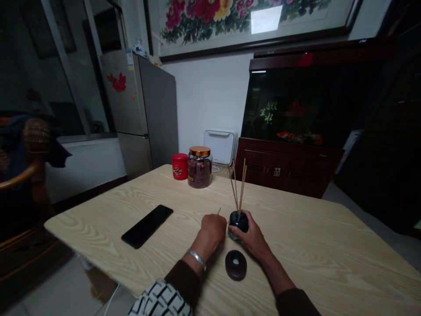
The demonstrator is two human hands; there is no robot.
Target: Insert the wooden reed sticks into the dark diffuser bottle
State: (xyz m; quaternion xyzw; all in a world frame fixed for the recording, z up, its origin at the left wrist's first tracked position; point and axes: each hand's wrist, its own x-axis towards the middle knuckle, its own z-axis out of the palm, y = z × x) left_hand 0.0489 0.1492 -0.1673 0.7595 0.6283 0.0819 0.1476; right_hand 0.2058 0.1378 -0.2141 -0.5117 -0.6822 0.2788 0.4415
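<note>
A small dark round bottle (238,220) stands on the pale wooden table (312,245) with three thin reed sticks (239,186) rising out of its neck. My right hand (252,237) is wrapped around the bottle's right side. My left hand (213,229) rests just left of the bottle, closed in a loose fist on another thin stick (219,211) whose tip pokes up above the knuckles. A dark round lid (236,264) with a pale centre lies on the table between my forearms.
A black phone (147,225) lies face up to the left. At the table's far edge stand a glass jar with a copper lid (199,167) and a small red tin (179,166). A wooden chair (19,184) with draped clothing is at far left.
</note>
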